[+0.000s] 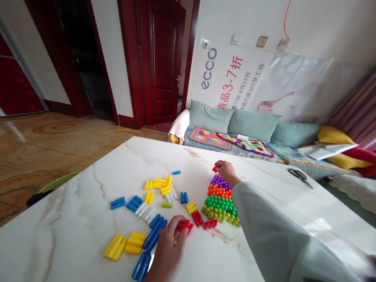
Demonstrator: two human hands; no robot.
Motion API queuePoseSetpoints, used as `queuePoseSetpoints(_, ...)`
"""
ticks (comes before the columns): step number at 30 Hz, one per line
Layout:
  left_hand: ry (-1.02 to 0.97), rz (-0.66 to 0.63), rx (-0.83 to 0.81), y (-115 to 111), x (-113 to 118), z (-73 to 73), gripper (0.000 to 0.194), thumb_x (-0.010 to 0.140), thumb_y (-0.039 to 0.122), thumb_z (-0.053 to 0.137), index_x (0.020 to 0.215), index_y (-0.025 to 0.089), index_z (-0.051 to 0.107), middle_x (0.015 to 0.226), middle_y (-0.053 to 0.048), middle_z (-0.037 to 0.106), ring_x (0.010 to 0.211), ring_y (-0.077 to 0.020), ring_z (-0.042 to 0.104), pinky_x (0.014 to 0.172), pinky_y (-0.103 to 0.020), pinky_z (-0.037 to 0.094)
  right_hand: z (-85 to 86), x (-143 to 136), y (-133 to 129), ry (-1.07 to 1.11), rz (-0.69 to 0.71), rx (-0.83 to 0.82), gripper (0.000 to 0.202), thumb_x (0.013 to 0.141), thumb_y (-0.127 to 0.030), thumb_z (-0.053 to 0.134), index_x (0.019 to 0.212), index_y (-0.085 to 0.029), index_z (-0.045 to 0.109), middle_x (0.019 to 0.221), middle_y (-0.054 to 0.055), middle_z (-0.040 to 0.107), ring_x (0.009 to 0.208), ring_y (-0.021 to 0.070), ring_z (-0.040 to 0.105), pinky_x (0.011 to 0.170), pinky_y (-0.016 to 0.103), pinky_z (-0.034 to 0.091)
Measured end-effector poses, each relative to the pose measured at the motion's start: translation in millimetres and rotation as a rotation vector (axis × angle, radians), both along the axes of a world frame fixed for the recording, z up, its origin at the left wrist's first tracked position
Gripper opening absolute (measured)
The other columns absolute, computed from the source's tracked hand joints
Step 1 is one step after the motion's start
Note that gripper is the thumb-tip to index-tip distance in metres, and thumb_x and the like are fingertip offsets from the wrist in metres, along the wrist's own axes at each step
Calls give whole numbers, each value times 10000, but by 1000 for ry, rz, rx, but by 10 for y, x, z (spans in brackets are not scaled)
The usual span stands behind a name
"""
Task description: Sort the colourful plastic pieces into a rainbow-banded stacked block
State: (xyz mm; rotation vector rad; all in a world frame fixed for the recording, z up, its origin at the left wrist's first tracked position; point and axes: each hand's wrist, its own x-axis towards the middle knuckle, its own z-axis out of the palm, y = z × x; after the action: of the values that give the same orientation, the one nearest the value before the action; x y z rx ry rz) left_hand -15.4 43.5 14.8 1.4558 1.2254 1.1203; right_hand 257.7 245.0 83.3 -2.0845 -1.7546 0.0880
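My left hand (172,239) is closed around red plastic pegs (185,226) with rounded ends, just above the front of the table. Farther back, my right hand (226,171) pinches a small red peg (216,168) by the far end of a block of pegs standing close together. Purple pegs (219,182), orange pegs (219,191), green pegs (219,203) and yellow-green pegs (219,214) form bands in that block. A small red cluster (210,224) stands at its near end. Red pegs (197,219) lie between my hands. My right sleeve hides part of the block's right side.
Loose blue pegs (155,233), yellow pegs (116,247) and white pegs (145,212) lie left of my left hand on the marbled white table (85,219). Black scissors (300,177) rest near the far right edge. A sofa with pillows (254,123) stands behind.
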Motion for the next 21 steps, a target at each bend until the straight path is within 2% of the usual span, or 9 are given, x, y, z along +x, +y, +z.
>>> queuePoseSetpoints(5, -29, 34, -17, -19, 11, 56, 227, 829, 376, 564, 953, 211, 659, 904, -69, 701, 826, -232, 650, 728, -292, 517, -109, -122, 112, -71, 21, -113, 342, 699, -88, 572, 954, -233, 746, 939, 47, 727, 836, 170, 639, 680, 232, 429)
queuePoseSetpoints(10, -7, 37, -4, -15, 12, 51, 200, 831, 349, 560, 944, 216, 657, 901, -61, 700, 840, -226, 651, 738, -290, 514, -57, -182, 92, -119, 7, -189, 311, 674, -104, 590, 904, -237, 752, 957, 66, 718, 854, 199, 641, 683, 261, 422)
queuePoseSetpoints(13, -10, 22, 1, -10, 11, 51, 200, 836, 348, 555, 940, 209, 654, 906, -66, 700, 832, -224, 652, 724, -290, 514, -10, -199, 42, -133, -9, -202, 266, 683, -134, 596, 862, -244, 758, 919, 67, 723, 871, 218, 643, 750, 302, 422)
queuePoseSetpoints(16, -33, 21, -8, -1, 9, 40, 213, 829, 356, 561, 944, 202, 655, 902, -71, 700, 831, -227, 654, 723, -295, 521, 50, -206, -30, -145, -13, -170, 237, 708, -163, 584, 846, -244, 760, 896, 67, 725, 899, 235, 640, 840, 357, 407)
queuePoseSetpoints(18, -57, 25, -35, 8, 10, 15, 246, 829, 381, 562, 968, 198, 649, 902, -75, 696, 807, -226, 657, 680, -293, 532, 106, -226, -115, -156, -4, -114, 265, 731, -181, 572, 922, -236, 748, 997, 74, 712, 961, 240, 624, 893, 373, 393)
queuePoseSetpoints(21, -124, 38, -69, 19, 17, -44, 306, 831, 400, 559, 1050, 194, 617, 959, -87, 682, 794, -217, 657, 615, -285, 543, 195, -356, -361, -87, 94, 52, 304, 795, -194, 518, 1038, -204, 699, 1119, 75, 666, 974, 194, 613, 892, 320, 413)
